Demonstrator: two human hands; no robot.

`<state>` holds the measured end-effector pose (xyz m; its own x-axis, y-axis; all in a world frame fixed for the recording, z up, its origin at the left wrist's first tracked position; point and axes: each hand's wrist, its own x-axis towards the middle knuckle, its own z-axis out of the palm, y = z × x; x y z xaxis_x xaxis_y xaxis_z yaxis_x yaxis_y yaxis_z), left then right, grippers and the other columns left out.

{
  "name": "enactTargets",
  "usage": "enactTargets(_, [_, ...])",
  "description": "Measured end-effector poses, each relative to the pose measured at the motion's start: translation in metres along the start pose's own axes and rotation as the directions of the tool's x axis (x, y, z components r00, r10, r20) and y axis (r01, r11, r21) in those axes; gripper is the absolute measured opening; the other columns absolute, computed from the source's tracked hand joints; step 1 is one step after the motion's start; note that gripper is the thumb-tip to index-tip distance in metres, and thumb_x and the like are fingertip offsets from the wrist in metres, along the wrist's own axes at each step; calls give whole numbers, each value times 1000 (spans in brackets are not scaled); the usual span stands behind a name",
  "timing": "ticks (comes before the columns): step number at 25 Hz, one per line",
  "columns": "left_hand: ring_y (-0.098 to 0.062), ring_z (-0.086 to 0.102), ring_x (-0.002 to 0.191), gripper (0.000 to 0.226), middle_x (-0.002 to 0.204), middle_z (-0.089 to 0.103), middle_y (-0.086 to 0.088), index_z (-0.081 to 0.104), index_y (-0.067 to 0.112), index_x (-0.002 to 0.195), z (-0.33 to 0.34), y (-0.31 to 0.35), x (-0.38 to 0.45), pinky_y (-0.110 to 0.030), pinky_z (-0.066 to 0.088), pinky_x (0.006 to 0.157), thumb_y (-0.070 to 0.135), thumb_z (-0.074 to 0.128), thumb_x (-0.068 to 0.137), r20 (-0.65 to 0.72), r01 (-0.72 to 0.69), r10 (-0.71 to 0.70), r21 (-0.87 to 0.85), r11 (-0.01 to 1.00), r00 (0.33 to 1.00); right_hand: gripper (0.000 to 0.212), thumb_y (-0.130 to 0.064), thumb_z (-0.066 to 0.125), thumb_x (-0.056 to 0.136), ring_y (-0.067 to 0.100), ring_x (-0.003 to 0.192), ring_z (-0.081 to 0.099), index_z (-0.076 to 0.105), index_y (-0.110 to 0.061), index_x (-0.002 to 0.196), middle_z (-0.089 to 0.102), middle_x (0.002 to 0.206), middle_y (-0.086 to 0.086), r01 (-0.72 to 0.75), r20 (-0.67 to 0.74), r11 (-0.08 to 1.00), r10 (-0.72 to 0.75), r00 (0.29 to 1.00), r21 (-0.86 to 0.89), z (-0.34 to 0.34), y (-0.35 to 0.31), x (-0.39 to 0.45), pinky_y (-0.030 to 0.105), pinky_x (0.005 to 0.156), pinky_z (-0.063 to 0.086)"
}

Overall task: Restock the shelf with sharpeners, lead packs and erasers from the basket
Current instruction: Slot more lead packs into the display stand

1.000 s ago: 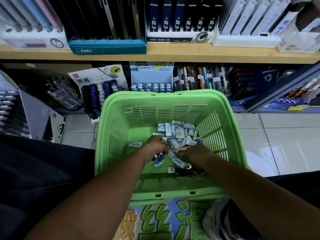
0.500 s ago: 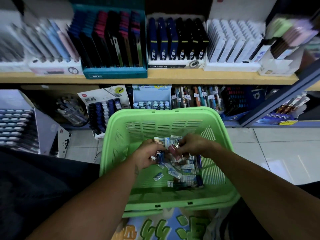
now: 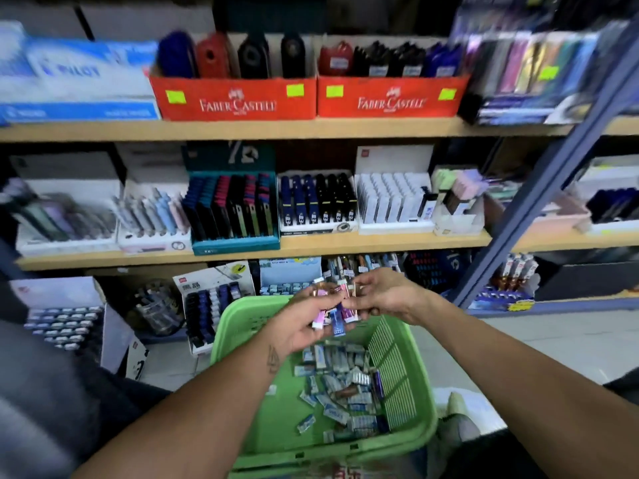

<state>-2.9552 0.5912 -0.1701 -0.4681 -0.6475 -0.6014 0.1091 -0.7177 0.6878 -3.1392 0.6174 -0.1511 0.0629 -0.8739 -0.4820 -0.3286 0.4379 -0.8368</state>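
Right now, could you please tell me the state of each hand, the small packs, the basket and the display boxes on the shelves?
left hand: raised above the basket, holding several small packs.
right hand: raised, pinching the same bunch.
small packs: held between both hands, clear of the basket.
green basket: open-topped, with many loose wrapped items on its floor.
red Faber-Castell boxes: open-topped, side by side, stocked.
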Motion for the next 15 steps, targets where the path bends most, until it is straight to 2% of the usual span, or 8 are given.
enactTargets(2, [-33,74,90,58,116,69,-19,53,14,128,22,14,-13,-37,61,62,7,80,77,26,-50,49,29,998,998,47,-19,85,73,12,51,61,63,-14,114,70,64,6,90,-69,993,-96,993,-76,-11,-17,-24,25,60,49])
enactTargets(4, [-27,76,77,38,100,75,-16,56,11,112,43,27,-24,-42,62,62,5,76,80,40,-94,93,23,995,995,43,-25,85,75,15,49,63,61,-24,110,70,62,6,141,-146,975,-167,975,-172,-24,-33,-43,20,53,47])
enactTargets(5, [-26,75,73,31,92,76,-15,57,13,105,52,32,-28,-45,63,64,5,75,82,51,-106,105,7,994,993,41,-27,85,75,17,50,63,61,-24,108,72,65,7,167,-169,963,-204,964,-210,-30,-41,-51,20,49,45])
enactTargets(7, [-28,73,73,39,92,76,-18,58,7,114,71,45,-38,-45,62,60,6,77,79,73,-131,131,-13,991,989,40,-25,82,79,15,45,56,59,-19,111,69,60,4,209,-196,943,-263,945,-258,-40,-59,-69,22,44,41])
enactTargets(9, [-28,73,72,50,99,74,-20,59,5,125,92,57,-44,-37,60,53,8,78,79,98,-171,171,-6,985,980,33,-13,75,87,11,42,54,52,-15,111,65,52,0,234,-233,946,-286,930,-224,-52,-72,-85,22,44,42])
enactTargets(12, [-27,73,68,35,99,74,-19,64,8,119,124,75,-54,-36,60,51,6,73,86,146,-218,209,50,975,967,27,-8,73,88,11,41,55,49,-9,100,66,54,2,249,-374,948,-308,875,-199,-73,-85,-108,23,47,42])
enactTargets(14, [-28,72,69,34,98,75,-19,66,10,117,146,90,-59,-39,62,57,6,75,84,181,-226,210,68,972,961,25,-8,76,85,12,40,55,52,-7,89,68,62,11,286,-464,946,-325,824,-155,-87,-94,-122,21,50,37])
enactTargets(15, [-28,70,67,33,96,75,-18,67,10,115,154,96,-59,-37,61,56,6,76,83,182,-231,217,59,971,959,23,-7,77,84,13,40,54,54,-7,85,67,64,13,306,-493,946,-319,810,-110,-91,-99,-129,21,47,35])
